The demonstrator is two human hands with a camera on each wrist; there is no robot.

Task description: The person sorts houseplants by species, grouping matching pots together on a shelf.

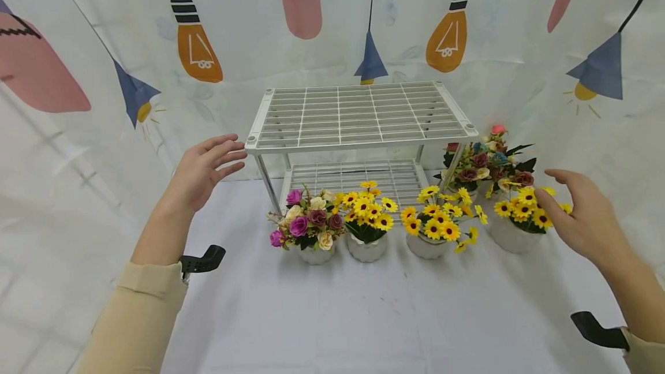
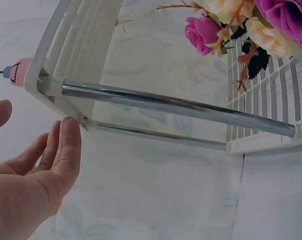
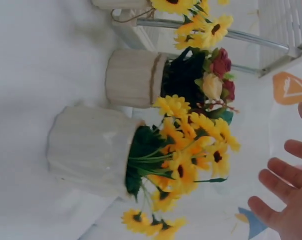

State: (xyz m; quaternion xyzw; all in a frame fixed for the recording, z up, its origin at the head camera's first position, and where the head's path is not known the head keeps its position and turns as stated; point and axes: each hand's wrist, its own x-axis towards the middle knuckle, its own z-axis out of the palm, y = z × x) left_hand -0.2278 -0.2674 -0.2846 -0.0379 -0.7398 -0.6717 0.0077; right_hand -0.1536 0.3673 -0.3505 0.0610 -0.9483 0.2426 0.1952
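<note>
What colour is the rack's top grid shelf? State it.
The top grid shelf is white; it shows best in the head view.

White tablecloth (image 1: 353, 328); pale backdrop (image 1: 322, 65) printed with orange bulbs (image 1: 197, 51), blue lamps (image 1: 371, 59).

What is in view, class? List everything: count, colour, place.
rack: one, white, centre
sunflowers: three bunches, yellow, two front, one right
roses: one bunch, purple-cream, front left
rear flowers: count unclear, mixed, right
pots: at least five, whitish, under flowers
cloth: one, white, below
backdrop: one, white, behind rack
prints: several, pink, blue, orange, on backdrop
sleeves: two, beige, forearms
wristbands: two, black, wrists
left hand: one, bare, by rack
right hand: one, bare, by right sunflowers
</note>
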